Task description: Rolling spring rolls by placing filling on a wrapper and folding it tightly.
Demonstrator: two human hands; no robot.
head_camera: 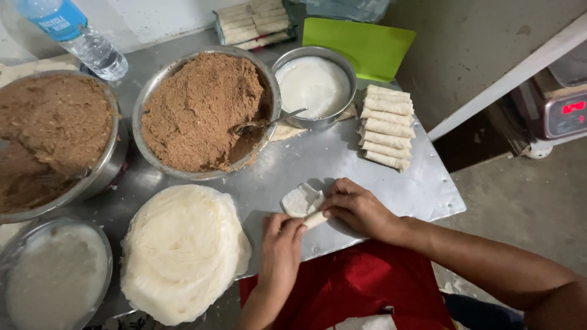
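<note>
Bare metal table [391, 189], scuffed and shiny. Directly on top: two large steel bowls of brown filling [205, 113] [52, 137], two smaller bowls of white paste [313, 85] [56, 278], a stack of round pale wrappers [181, 250], a row of finished rolls [386, 126], a green cutting board [364, 46], a clear water bottle [79, 40].

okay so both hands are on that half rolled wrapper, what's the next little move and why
Probably roll it forward once more. The wrapper is only partly rolled: its far flap lies open on the metal table, while the left hand and right hand pinch the rolled end, unlike the closed finished rolls.
</note>
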